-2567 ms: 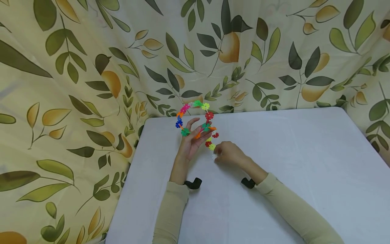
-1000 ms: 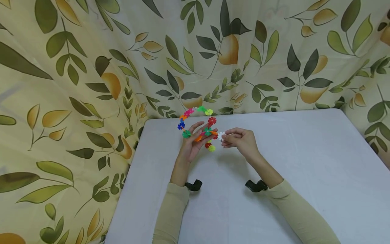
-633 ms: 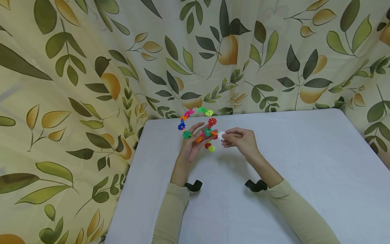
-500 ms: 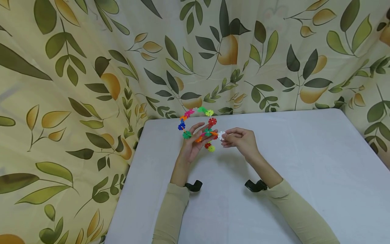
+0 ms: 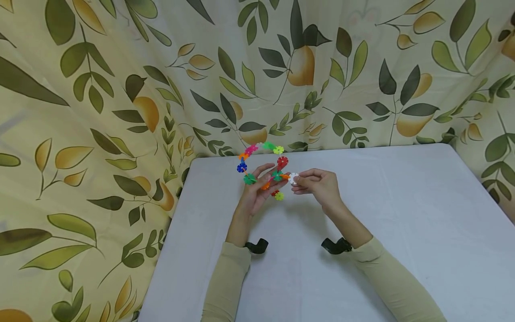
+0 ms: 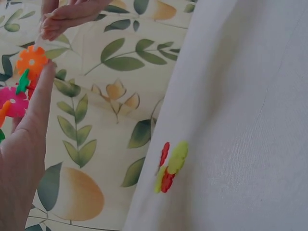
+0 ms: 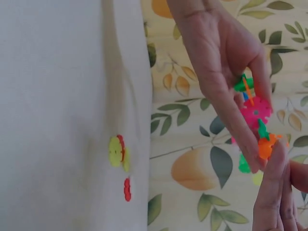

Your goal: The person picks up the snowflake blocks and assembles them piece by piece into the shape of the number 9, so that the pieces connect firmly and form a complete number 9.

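My left hand (image 5: pixel 252 197) holds a curved chain of interlocking flower-shaped plastic discs (image 5: pixel 283 162), raised over the far part of the table. Blue, pink, green, yellow, red and orange discs make up its loop. The orange disc (image 6: pixel 32 61) sits by my left fingertips in the left wrist view. Facing it, my right hand (image 5: pixel 323 187) pinches a white flower-shaped disc (image 5: pixel 293 179) between thumb and fingers. The white disc is up against the orange end of the chain; whether their slots interlock I cannot tell. In the right wrist view, my fingers hide the white disc.
Several loose red and yellow discs (image 6: pixel 178 158) lie on the white-covered table (image 5: pixel 386 201), below the hands near the far edge. Behind and to the left hangs a leaf-patterned curtain (image 5: pixel 169 89). A black wrist mount (image 5: pixel 257 246) sits at each wrist.
My right hand took the white disc from beside the loose ones and brought it up to the chain's orange end. Lately the chain and left hand have shifted slightly right, toward the white disc.
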Demonstrator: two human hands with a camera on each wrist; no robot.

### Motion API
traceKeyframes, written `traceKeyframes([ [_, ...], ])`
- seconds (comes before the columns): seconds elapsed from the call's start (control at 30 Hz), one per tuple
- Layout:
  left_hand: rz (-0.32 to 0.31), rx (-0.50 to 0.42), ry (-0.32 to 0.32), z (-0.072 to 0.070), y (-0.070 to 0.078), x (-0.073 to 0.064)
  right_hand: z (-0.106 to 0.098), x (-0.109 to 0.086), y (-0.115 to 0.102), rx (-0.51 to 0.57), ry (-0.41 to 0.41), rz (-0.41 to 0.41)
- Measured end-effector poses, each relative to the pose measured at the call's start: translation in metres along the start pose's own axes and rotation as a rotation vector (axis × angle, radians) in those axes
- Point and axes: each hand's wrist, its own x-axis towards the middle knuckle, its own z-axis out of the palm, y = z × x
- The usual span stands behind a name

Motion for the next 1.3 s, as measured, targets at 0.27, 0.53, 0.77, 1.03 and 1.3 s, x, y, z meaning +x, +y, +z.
traceKeyframes([
  [0.27,0.03,0.063,-0.049,0.0,0.001,-0.001,0.003,0.002,0.002,0.035,0.001,0.028],
  [0.53,0.06,0.073,-0.036,0.001,0.006,-0.001,0.005,0.003,0.0,0.009,-0.028,0.029],
  [0.77,0.1,0.011,0.01,0.0,0.006,0.0,0.003,0.008,0.004,-0.075,-0.078,0.012],
  [1.03,0.121,-0.037,0.027,-0.003,0.012,-0.002,0.004,0.024,0.025,-0.262,-0.102,0.013],
  [1.3,0.127,-0.035,0.007,-0.005,0.015,-0.003,0.017,0.039,0.051,-0.661,-0.243,0.018],
])
